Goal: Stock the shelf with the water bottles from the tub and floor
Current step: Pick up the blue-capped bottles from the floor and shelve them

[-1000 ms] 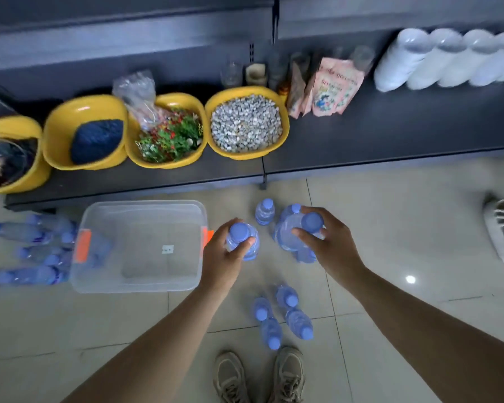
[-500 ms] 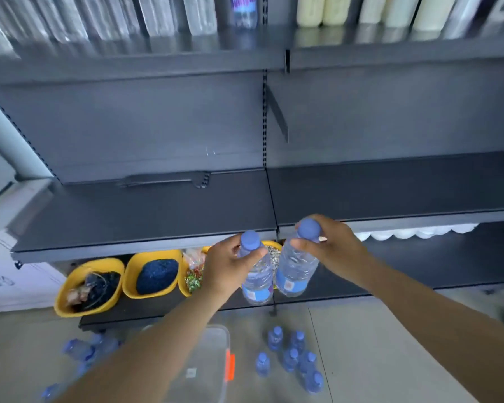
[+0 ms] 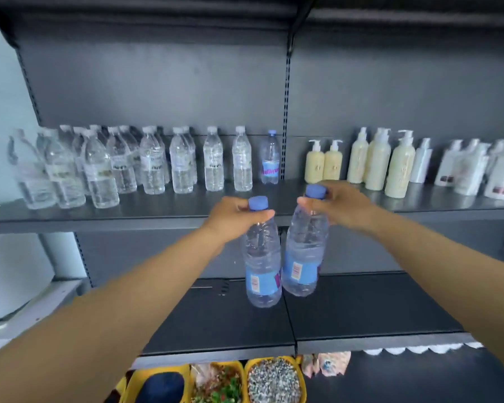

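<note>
My left hand [image 3: 233,218] grips one blue-capped water bottle [image 3: 262,266] by its neck. My right hand [image 3: 338,206] grips a second blue-capped water bottle [image 3: 304,257] the same way. Both bottles hang upright side by side in the air, almost touching, just below the front edge of the upper shelf [image 3: 157,218]. One matching blue-capped bottle [image 3: 269,158] stands at the back of that shelf, to the right of several clear white-capped bottles [image 3: 146,164]. The tub and the floor bottles are out of view.
Cream and white pump bottles [image 3: 390,164] fill the upper shelf's right half. A bare dark middle shelf [image 3: 361,315] lies under the held bottles. Yellow bowls [image 3: 274,379] sit on the lowest shelf. A vertical slotted post [image 3: 286,112] splits the shelving.
Both hands have lifted their bottles from middle-shelf height up to the upper shelf's edge. The view has tilted upward, so the floor, tub and loose bottles have dropped out of sight.
</note>
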Demonstrator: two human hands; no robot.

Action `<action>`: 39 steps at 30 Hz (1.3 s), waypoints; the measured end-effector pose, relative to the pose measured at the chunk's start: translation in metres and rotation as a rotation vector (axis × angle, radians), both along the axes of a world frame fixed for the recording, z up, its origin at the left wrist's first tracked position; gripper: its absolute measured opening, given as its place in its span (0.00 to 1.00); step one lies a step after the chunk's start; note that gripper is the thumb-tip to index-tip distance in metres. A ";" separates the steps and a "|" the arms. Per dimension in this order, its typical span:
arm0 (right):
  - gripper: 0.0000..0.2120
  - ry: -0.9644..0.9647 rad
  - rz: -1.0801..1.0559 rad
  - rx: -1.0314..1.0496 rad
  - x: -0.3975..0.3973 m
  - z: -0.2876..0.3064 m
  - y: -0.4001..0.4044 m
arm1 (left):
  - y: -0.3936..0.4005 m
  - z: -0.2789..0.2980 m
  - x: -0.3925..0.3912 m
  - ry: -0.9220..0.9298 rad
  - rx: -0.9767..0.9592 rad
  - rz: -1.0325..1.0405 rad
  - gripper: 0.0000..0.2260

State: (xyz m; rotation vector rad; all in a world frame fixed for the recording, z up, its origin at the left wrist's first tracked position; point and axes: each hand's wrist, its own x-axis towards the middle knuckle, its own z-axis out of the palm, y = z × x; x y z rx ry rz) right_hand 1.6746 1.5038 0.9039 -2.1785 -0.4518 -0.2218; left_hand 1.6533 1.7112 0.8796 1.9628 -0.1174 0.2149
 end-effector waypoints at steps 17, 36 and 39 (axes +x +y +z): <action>0.14 -0.100 -0.326 0.179 0.139 0.080 0.084 | 0.087 0.091 0.133 -0.093 -0.115 0.002 0.17; 0.11 -0.085 -0.320 0.081 0.344 0.056 0.082 | 0.083 0.086 0.267 -0.054 -0.019 -0.001 0.13; 0.15 -0.067 -0.317 0.105 0.368 0.049 0.087 | 0.083 0.088 0.276 -0.037 -0.019 -0.011 0.12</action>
